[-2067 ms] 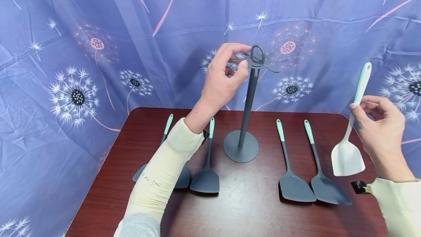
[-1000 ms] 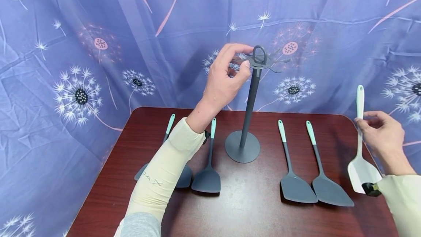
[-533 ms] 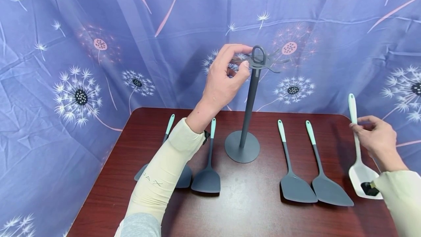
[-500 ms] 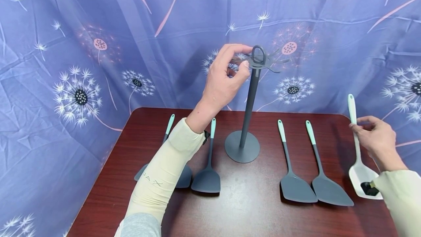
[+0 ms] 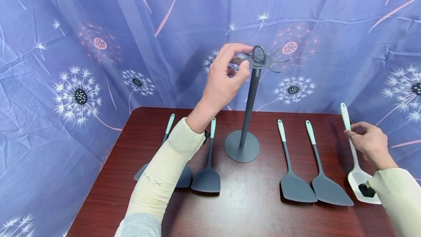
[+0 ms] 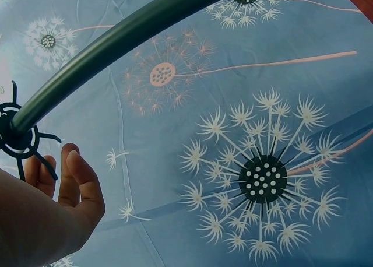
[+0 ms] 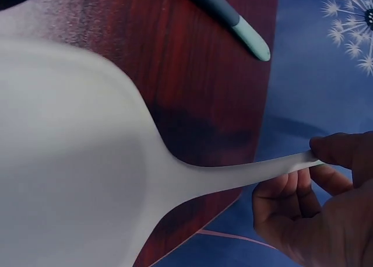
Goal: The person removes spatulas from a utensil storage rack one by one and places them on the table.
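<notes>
My left hand point(image 5: 223, 76) holds the top of a dark grey utensil stand point(image 5: 250, 105) between thumb and fingers, beside its loop and hooks. The stand rises from a round base, and no utensil hangs from the hooks that show. At the table's right side my right hand point(image 5: 371, 143) pinches a white spatula point(image 5: 355, 180) where its pale green handle meets the neck. Its handle points up and away, its blade towards me. Part of the blade is hidden behind the wrist camera. Whether the blade touches the table, I cannot tell.
Two dark spatulas point(image 5: 297, 189) with mint handles lie right of the stand, close to the white one. Left of it lies another dark spatula point(image 5: 206, 181); more are partly covered by my left sleeve point(image 5: 167, 164). A patterned blue cloth point(image 5: 184, 46) hangs behind the table point(image 5: 243, 200).
My right hand has lowered the white spatula, first rightward, then back left towards the dark spatulas, its handle tilting to the left. My left hand stays at the stand's top.
</notes>
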Tool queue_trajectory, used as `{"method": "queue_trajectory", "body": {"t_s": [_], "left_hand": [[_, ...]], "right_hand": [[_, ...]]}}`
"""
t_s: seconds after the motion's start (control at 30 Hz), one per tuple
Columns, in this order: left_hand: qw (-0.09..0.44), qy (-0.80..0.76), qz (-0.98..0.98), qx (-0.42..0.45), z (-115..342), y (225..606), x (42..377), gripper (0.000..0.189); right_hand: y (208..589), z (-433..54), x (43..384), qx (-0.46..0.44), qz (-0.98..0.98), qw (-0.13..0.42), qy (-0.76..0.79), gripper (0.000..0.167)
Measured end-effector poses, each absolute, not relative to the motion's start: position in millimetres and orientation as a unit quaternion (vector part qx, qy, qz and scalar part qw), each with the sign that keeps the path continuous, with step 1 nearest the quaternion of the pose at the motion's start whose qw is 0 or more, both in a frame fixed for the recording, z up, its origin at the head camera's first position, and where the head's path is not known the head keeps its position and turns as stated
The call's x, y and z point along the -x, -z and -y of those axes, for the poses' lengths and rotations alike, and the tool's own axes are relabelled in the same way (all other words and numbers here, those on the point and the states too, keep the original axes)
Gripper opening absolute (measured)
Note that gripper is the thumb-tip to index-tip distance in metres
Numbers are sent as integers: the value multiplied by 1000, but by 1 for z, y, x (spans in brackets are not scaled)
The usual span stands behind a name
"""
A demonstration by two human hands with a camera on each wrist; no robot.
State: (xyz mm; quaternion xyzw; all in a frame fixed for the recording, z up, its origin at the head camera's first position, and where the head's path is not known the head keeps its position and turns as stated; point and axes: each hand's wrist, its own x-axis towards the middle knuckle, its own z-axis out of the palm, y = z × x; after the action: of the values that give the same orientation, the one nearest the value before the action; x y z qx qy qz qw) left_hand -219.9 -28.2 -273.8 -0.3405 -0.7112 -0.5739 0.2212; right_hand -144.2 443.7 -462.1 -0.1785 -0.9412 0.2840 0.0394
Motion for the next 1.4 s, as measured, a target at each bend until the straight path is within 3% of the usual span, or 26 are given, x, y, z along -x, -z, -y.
{"method": "queue_trajectory", "body": {"t_s": [0.73, 1.17, 1.4], "left_hand": [[222, 572, 712, 342, 28, 274, 220, 36], [217, 573, 712, 343, 28, 273, 219, 36], [216, 577, 709, 342, 29, 274, 219, 35]], "right_hand": [[489, -442, 142, 174, 952, -20, -251, 29], [500, -445, 148, 167, 958, -29, -231, 27], [503, -447, 151, 128, 971, -7, -204, 30]]}}
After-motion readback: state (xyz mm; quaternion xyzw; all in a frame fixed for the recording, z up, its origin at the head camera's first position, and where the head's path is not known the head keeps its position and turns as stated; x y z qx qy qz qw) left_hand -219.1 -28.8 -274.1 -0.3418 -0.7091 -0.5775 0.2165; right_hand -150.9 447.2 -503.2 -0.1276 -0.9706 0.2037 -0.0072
